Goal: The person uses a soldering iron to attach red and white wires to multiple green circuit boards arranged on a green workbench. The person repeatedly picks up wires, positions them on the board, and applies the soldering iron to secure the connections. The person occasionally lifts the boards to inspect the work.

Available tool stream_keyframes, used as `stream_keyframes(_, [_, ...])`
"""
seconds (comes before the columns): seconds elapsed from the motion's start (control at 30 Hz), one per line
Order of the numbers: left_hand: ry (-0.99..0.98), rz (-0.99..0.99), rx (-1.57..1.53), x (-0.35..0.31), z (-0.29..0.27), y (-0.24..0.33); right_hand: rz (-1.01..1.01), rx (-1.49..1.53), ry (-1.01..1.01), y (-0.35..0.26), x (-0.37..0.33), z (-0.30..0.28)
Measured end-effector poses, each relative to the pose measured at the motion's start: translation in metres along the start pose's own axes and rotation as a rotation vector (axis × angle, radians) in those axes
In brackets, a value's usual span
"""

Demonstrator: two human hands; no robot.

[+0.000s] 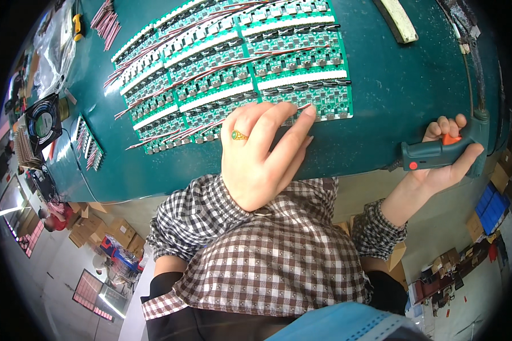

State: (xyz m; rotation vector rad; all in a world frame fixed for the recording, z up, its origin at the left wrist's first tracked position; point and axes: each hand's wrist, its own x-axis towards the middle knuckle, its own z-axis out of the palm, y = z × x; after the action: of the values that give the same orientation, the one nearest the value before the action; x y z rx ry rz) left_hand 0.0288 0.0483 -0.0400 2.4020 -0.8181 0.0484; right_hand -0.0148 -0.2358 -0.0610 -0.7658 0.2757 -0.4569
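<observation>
My left hand [261, 148], with a green-stoned ring on one finger, rests palm down at the near edge of the circuit boards [301, 68]. Its bent fingertips close on a thin red-and-white wire [304, 106], whose end shows beside the index finger; the palm side is hidden. At the right edge of the table, my right hand [446, 150] grips a dark green pistol-shaped soldering gun [432, 154] with an orange trigger and a red button. Fingers wrap its handle near the trigger. The boards lie in rows, with white connector strips and red, white and black wires across them.
A bundle of wires [106, 24] and a yellow-handled tool [77, 27] lie at the far left. A small black fan [42, 122] and a separate board [89, 145] are on the left. A worn pale bar [396, 21] lies far right. Cardboard boxes [121, 230] stand below the table [392, 85].
</observation>
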Motion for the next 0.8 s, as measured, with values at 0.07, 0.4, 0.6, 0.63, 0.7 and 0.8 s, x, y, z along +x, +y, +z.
stream_keyframes(0.07, [0.005, 0.006, 0.002, 0.0009, 0.0003, -0.0007, -0.002, -0.003, 0.009, 0.0003, -0.0006, 0.0007])
stream_keyframes(0.4, [-0.020, -0.014, -0.003, 0.0042, -0.0020, -0.0022, -0.012, -0.043, 0.024, 0.0000, -0.0013, 0.0011])
stream_keyframes(0.6, [-0.037, -0.015, 0.014, 0.0040, -0.0009, -0.0006, 0.020, -0.010, 0.008, -0.0014, -0.0005, -0.0008])
stream_keyframes(0.63, [-0.036, -0.015, 0.015, 0.0042, -0.0009, -0.0008, 0.018, -0.013, 0.007, -0.0013, -0.0004, -0.0007])
stream_keyframes(0.7, [-0.022, 0.002, 0.009, 0.0040, -0.0011, -0.0019, 0.013, -0.020, 0.007, -0.0009, -0.0005, 0.0001])
stream_keyframes(0.8, [0.014, 0.020, -0.003, 0.0023, 0.0005, -0.0035, 0.012, -0.030, 0.001, -0.0003, 0.0002, 0.0006])
